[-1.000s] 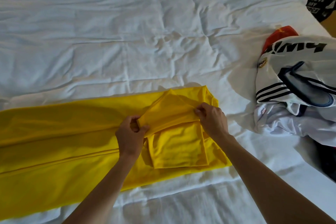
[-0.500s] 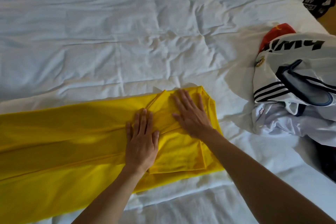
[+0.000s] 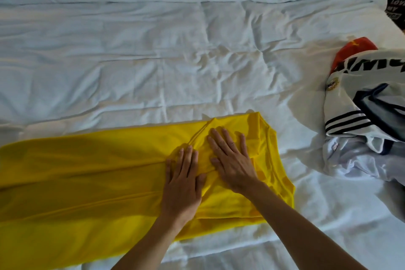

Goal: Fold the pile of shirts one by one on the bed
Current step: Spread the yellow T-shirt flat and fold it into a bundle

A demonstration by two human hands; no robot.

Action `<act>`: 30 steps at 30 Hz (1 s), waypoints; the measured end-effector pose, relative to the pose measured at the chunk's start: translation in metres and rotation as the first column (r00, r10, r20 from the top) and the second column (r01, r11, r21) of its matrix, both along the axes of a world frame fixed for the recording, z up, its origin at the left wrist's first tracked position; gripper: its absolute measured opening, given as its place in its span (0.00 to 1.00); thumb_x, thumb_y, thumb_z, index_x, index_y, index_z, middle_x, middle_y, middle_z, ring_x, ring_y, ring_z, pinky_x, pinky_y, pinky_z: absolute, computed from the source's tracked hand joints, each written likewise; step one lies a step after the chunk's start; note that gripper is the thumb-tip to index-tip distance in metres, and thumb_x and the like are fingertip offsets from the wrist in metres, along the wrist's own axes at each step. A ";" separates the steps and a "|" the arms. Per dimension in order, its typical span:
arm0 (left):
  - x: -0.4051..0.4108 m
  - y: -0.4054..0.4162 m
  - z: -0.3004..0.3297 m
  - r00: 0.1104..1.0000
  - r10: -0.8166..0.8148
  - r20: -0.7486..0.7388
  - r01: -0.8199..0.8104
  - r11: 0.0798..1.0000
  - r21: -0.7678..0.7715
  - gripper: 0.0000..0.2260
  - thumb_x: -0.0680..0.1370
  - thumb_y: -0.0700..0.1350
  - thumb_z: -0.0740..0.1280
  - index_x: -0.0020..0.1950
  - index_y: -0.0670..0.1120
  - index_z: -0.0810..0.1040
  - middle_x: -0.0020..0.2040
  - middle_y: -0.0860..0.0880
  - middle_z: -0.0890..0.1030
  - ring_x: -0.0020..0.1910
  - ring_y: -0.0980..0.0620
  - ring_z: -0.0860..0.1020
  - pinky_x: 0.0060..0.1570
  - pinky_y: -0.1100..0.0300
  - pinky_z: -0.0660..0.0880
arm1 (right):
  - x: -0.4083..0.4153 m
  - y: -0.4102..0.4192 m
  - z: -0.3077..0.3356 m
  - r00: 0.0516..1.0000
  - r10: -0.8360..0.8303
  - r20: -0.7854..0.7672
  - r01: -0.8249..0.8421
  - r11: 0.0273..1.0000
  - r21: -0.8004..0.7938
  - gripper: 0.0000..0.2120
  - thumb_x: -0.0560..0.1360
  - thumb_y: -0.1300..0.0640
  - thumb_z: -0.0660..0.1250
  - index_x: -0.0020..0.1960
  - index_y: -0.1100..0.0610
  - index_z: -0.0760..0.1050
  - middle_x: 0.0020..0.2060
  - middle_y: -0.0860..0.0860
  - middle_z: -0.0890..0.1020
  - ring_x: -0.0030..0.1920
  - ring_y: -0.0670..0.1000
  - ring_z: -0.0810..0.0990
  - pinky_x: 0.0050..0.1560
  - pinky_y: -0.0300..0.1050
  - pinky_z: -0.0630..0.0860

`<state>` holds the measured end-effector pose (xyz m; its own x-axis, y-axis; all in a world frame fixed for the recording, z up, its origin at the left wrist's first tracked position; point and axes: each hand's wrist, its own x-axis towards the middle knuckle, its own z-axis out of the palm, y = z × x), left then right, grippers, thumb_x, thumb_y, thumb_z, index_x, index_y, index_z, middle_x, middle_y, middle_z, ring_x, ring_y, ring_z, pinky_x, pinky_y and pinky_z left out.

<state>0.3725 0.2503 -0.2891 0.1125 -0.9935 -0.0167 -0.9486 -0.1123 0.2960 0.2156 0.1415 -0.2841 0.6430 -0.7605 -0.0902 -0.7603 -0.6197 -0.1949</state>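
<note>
A yellow shirt (image 3: 83, 173) lies stretched as a long band across the near part of the white bed (image 3: 175, 50), its right end folded over into a layered flap. My left hand (image 3: 183, 184) lies flat on the flap's left side, fingers straight. Beside it, my right hand (image 3: 232, 160) presses flat on the flap, fingers spread and pointing away from me. At the bed's right edge sits a pile of shirts: a white jersey with black stripes and lettering (image 3: 368, 98) on top, a red garment (image 3: 355, 50) showing behind it.
The rumpled white duvet covers the whole bed, with a wide bare stretch beyond the yellow shirt. A dark item with white lettering (image 3: 394, 9) lies off the bed's far right corner.
Both hands let go of the pinched sleeve flap, laid it down and now press flat on it. Since half a second ago they have slid slightly along the cloth.
</note>
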 end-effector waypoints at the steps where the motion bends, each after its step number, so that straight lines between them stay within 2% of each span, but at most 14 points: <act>1: 0.003 0.003 0.000 1.000 -0.020 -0.012 0.020 1.000 -0.001 0.27 0.84 0.57 0.47 0.79 0.46 0.61 0.80 0.48 0.58 0.80 0.49 0.54 0.75 0.42 0.52 | 0.000 0.000 0.000 1.000 0.004 -0.015 -0.004 1.000 -0.001 0.27 0.82 0.44 0.49 0.80 0.49 0.54 0.80 0.45 0.50 0.80 0.50 0.45 0.75 0.65 0.41; 5: 0.029 0.006 0.009 0.995 -0.036 -0.093 0.031 0.998 -0.058 0.26 0.85 0.57 0.45 0.79 0.47 0.63 0.80 0.48 0.60 0.80 0.49 0.56 0.75 0.42 0.51 | 0.004 0.003 0.002 0.999 -0.048 -0.010 0.048 0.998 -0.033 0.27 0.82 0.45 0.48 0.80 0.48 0.55 0.80 0.45 0.52 0.80 0.51 0.46 0.73 0.70 0.47; 7: 0.052 0.002 0.018 0.993 -0.002 -0.119 -0.009 0.996 -0.092 0.25 0.85 0.55 0.46 0.79 0.47 0.62 0.80 0.48 0.59 0.80 0.49 0.53 0.76 0.42 0.49 | 0.017 0.014 0.009 0.990 -0.108 0.088 0.114 0.991 -0.066 0.27 0.81 0.46 0.50 0.79 0.51 0.58 0.80 0.49 0.55 0.80 0.54 0.48 0.73 0.73 0.45; 9: 0.082 -0.002 0.020 0.992 0.056 -0.114 -0.066 0.994 -0.083 0.25 0.84 0.55 0.48 0.80 0.47 0.61 0.81 0.49 0.58 0.80 0.50 0.51 0.77 0.43 0.47 | 0.047 0.036 0.018 0.981 -0.093 0.172 0.110 0.990 -0.091 0.29 0.80 0.48 0.53 0.79 0.54 0.58 0.80 0.51 0.55 0.80 0.56 0.49 0.73 0.72 0.42; 11: 0.116 0.002 0.016 0.996 0.077 -0.053 -0.079 0.996 -0.035 0.25 0.84 0.56 0.49 0.79 0.47 0.62 0.80 0.50 0.58 0.80 0.50 0.53 0.77 0.42 0.48 | 0.088 0.064 0.021 0.981 -0.051 0.185 0.068 0.994 -0.088 0.29 0.80 0.48 0.53 0.79 0.55 0.57 0.80 0.51 0.54 0.80 0.56 0.48 0.74 0.72 0.43; 15: 0.204 0.047 0.007 0.986 0.069 0.150 -0.075 0.996 0.041 0.26 0.83 0.58 0.51 0.79 0.51 0.62 0.81 0.49 0.58 0.80 0.49 0.55 0.76 0.38 0.50 | 0.162 0.115 0.010 0.994 -0.060 0.096 0.063 0.997 -0.032 0.29 0.80 0.44 0.50 0.79 0.55 0.60 0.80 0.52 0.55 0.80 0.56 0.50 0.73 0.73 0.45; 19: 0.310 0.098 0.018 0.907 0.347 0.237 -0.359 0.933 0.007 0.26 0.83 0.58 0.51 0.78 0.49 0.66 0.79 0.43 0.62 0.78 0.43 0.60 0.73 0.34 0.51 | 0.212 0.163 0.002 0.993 -0.089 0.073 0.088 0.996 0.016 0.31 0.80 0.42 0.51 0.78 0.56 0.62 0.79 0.54 0.57 0.79 0.56 0.52 0.72 0.73 0.48; 22: 0.354 0.105 0.038 0.926 0.287 0.245 -0.302 0.953 0.023 0.26 0.83 0.56 0.50 0.76 0.45 0.68 0.77 0.42 0.66 0.77 0.42 0.62 0.73 0.35 0.49 | 0.249 0.192 0.009 0.980 -0.134 0.149 0.129 0.991 0.038 0.30 0.80 0.42 0.52 0.77 0.57 0.63 0.79 0.56 0.58 0.79 0.57 0.53 0.72 0.72 0.47; 25: 0.371 0.080 0.055 0.972 0.193 0.133 -0.204 0.977 0.069 0.23 0.83 0.50 0.52 0.74 0.42 0.70 0.75 0.41 0.69 0.75 0.40 0.66 0.73 0.35 0.55 | 0.293 0.226 0.024 0.953 0.025 0.301 -0.044 0.997 0.056 0.29 0.78 0.42 0.57 0.75 0.55 0.66 0.78 0.55 0.60 0.79 0.58 0.55 0.73 0.68 0.49; 27: 0.381 0.064 0.060 0.981 0.152 0.119 -0.171 0.970 0.170 0.21 0.82 0.44 0.56 0.75 0.44 0.67 0.75 0.42 0.69 0.76 0.42 0.64 0.74 0.37 0.55 | 0.318 0.250 0.031 0.914 0.170 0.368 -0.206 0.977 0.061 0.30 0.74 0.39 0.62 0.72 0.53 0.71 0.75 0.54 0.67 0.75 0.58 0.63 0.73 0.64 0.59; 29: 0.390 0.053 0.065 0.987 0.110 0.121 -0.138 0.955 0.261 0.22 0.81 0.42 0.59 0.76 0.48 0.66 0.75 0.45 0.68 0.75 0.43 0.63 0.74 0.39 0.54 | 0.338 0.269 0.034 0.897 0.268 0.352 -0.303 0.952 0.048 0.29 0.69 0.35 0.64 0.64 0.49 0.76 0.65 0.51 0.75 0.64 0.56 0.71 0.63 0.58 0.73; 30: 0.394 0.050 0.067 0.987 0.099 0.124 -0.131 0.949 0.285 0.22 0.80 0.42 0.60 0.75 0.48 0.66 0.74 0.45 0.69 0.74 0.42 0.64 0.74 0.39 0.54 | 0.346 0.277 0.034 0.901 0.292 0.322 -0.326 0.943 0.059 0.28 0.66 0.34 0.64 0.61 0.48 0.77 0.60 0.50 0.76 0.59 0.55 0.72 0.58 0.55 0.75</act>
<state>0.7666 0.3001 -0.2225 0.2425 -0.9272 -0.2854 -0.9485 -0.2884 0.1312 0.5612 0.4182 -0.2502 0.8532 -0.5158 0.0774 -0.4265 -0.7754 -0.4657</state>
